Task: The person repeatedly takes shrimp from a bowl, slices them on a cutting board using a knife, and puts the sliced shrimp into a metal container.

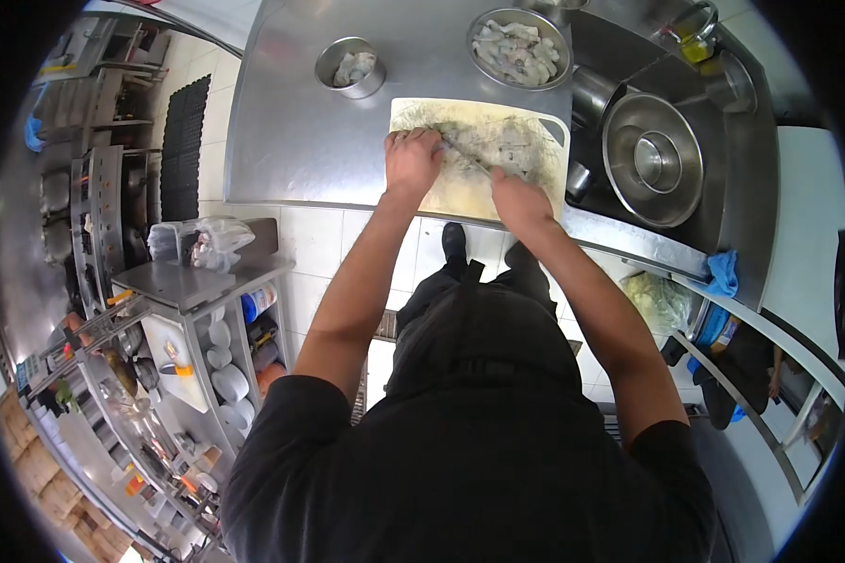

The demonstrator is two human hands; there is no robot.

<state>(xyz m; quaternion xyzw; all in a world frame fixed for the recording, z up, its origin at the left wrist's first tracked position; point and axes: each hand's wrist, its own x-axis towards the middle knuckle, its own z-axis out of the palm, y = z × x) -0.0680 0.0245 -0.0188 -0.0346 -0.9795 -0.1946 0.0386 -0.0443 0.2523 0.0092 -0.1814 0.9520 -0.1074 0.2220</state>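
Note:
A worn cream cutting board (465, 192) lies at the front of the steel counter. My right hand (523, 199) is closed round the handle of a knife (479, 166), whose blade points left across the board toward my other hand. At the board's left side, my left hand (413, 158) has curled fingers pressing on a small, pale raw shrimp (448, 126), mostly covered by the fingers. Wet greyish smears mark the board. Behind it stand a small steel bowl (349, 91) with a few raw shrimp (354, 68) and a larger steel bowl (486, 75) heaped with more.
To the right, a steel sink (596, 192) holds a large basin (620, 202) with a smaller bowl (657, 161) inside. A blue cloth (723, 274) hangs at the sink's front edge. Behind my left side are a cart (174, 279) with plastic bags and shelves of stacked dishes (230, 383).

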